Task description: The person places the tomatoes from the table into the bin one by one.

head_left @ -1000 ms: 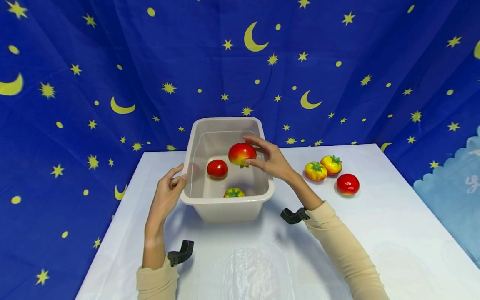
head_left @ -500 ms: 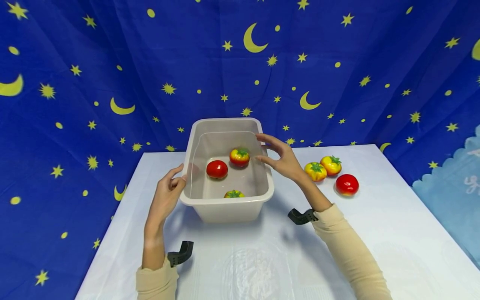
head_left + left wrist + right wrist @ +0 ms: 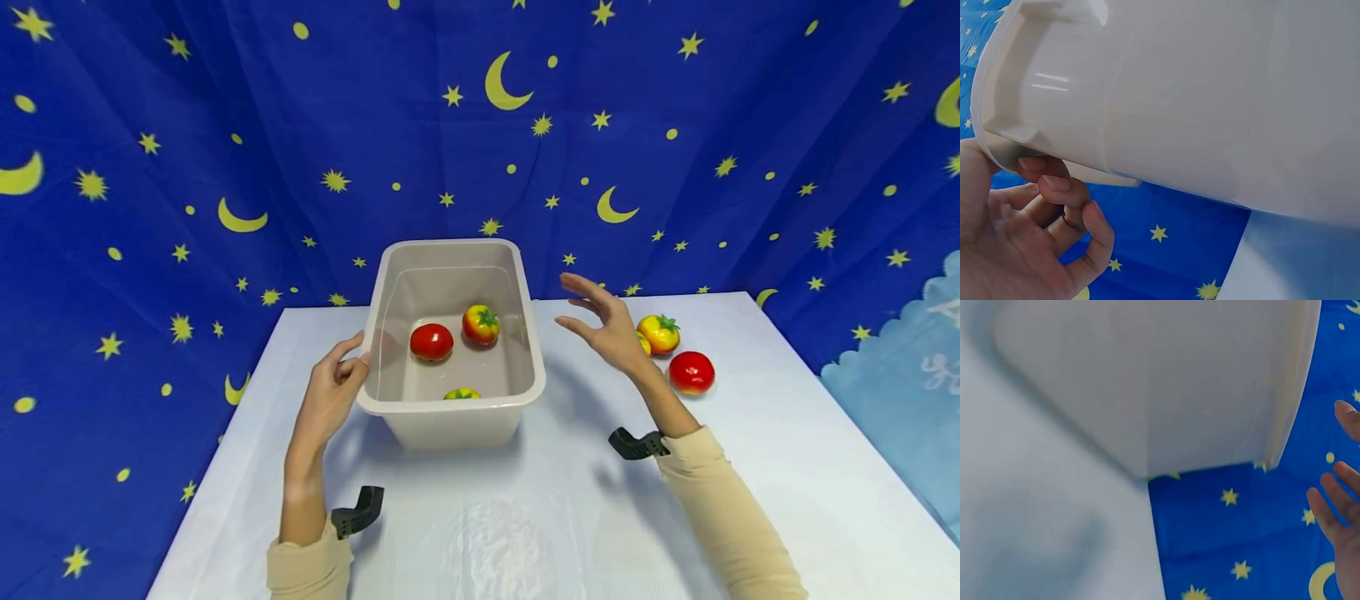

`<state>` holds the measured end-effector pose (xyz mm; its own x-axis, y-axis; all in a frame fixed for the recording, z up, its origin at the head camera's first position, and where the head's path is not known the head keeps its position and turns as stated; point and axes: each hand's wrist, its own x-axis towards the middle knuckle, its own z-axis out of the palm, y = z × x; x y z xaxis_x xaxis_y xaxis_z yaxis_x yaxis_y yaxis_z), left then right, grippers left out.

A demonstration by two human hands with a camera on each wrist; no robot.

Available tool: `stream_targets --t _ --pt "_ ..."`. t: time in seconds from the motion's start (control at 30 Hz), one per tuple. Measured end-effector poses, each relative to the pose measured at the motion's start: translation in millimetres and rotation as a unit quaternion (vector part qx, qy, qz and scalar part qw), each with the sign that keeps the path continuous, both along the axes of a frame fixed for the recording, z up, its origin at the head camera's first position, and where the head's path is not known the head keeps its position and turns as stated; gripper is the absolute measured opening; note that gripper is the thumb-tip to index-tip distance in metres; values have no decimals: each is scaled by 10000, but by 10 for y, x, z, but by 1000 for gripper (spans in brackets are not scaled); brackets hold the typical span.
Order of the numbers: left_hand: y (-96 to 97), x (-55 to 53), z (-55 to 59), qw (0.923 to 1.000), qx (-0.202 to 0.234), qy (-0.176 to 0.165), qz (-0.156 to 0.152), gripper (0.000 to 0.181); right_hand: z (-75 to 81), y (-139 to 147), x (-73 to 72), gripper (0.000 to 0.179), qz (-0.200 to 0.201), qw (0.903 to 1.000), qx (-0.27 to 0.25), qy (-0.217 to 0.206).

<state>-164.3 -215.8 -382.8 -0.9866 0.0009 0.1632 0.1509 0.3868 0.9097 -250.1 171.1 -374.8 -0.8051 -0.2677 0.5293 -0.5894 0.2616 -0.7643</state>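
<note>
We see the left hand [image 3: 330, 387] gripping the left rim of a pale grey bin [image 3: 457, 429]; in the left wrist view its fingers [image 3: 1063, 187] curl at the rim's edge. The right hand [image 3: 611, 333] is released, raised to the right of the bin and apart from it, thumb and fingers spread. Both wrists carry black mounts [image 3: 636, 444], and we see beige sleeves [image 3: 731, 517] below them.

Inside the bin we count three tomato-like fruits: a plain red fruit [image 3: 431, 342] towards the left, a red-yellow fruit [image 3: 481, 324] just to its right with its green top facing near and right, and a green-topped fruit [image 3: 462, 393] partly hidden by the near wall.

Beyond the right hand, on the white counter [image 3: 502, 517], we see a yellow fruit [image 3: 660, 333], another fruit [image 3: 644, 342] mostly hidden behind the hand, and a glossy red fruit [image 3: 692, 372] nearer to us. A blue curtain [image 3: 420, 108] with yellow moons and stars hangs at the far side; a light-blue cloth [image 3: 907, 400] shows far right.
</note>
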Motion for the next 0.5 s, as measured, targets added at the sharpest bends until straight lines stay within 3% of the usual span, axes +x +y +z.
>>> stream_targets --t 0.17,0.4,0.5 --pt "7 -12 10 10000 14 4 -28 50 -137 231 -58 63 -234 9996 38 -134" --pt "1 4 11 10000 26 -57 -70 51 -66 374 115 62 -526 9979 218 -301" --pt "2 19 20 9999 -3 -60 -113 51 -147 477 113 62 -679 9964 300 -420"
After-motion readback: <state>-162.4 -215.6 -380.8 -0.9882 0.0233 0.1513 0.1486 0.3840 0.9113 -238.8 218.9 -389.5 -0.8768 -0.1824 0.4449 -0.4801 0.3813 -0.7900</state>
